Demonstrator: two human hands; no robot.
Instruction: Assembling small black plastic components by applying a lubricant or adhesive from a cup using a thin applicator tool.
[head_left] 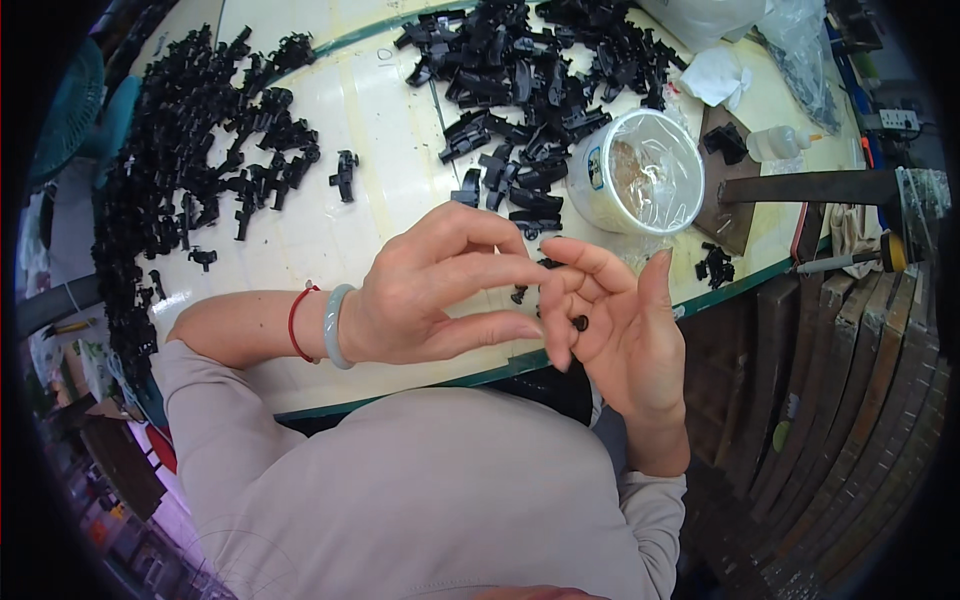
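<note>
My left hand (440, 290), with a pale green bangle and a red cord at its wrist, reaches across to the right hand. Its fingers are apart, and the fingertips are at the right hand's fingers; nothing shows between them. My right hand (622, 335) is turned palm up with loosely curled fingers. A small round black part (580, 323) rests in it against the fingers; its exact kind is too small to tell. Behind the hands, another tiny dark piece (518, 294) lies on the table, and more are partly hidden by my fingers.
Curved black plastic parts (515, 75) are heaped at the far middle. Black clip-like assemblies (215, 130) cover the left, with a single one (344, 176) apart. A white tub (640, 172) lined with clear plastic stands beyond my right hand, near a dark metal bar (810, 188) and small bottle (775, 143).
</note>
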